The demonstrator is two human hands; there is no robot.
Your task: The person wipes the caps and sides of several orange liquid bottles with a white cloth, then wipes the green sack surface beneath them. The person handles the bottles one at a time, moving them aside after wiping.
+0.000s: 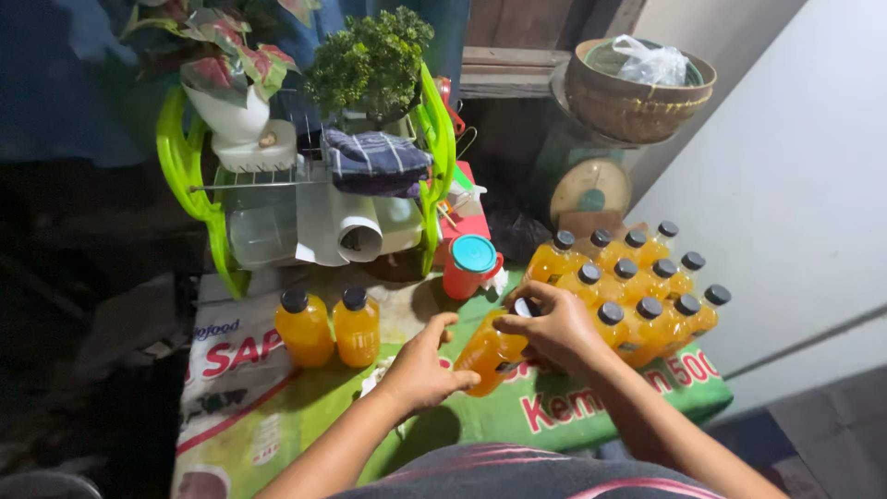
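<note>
Both of my hands hold one tilted bottle of orange liquid with a dark cap. My left hand grips its lower end. My right hand wraps its upper part near the cap. Just right of it stands a cluster of several similar orange bottles with dark caps. Two more orange bottles stand apart on the left of the table, which is covered with a printed green and white sheet.
A lime green dish rack at the back holds a folded cloth, containers and potted plants. A red cup with a teal lid stands beside it. A kitchen scale with a woven bowl sits back right, by a pale wall.
</note>
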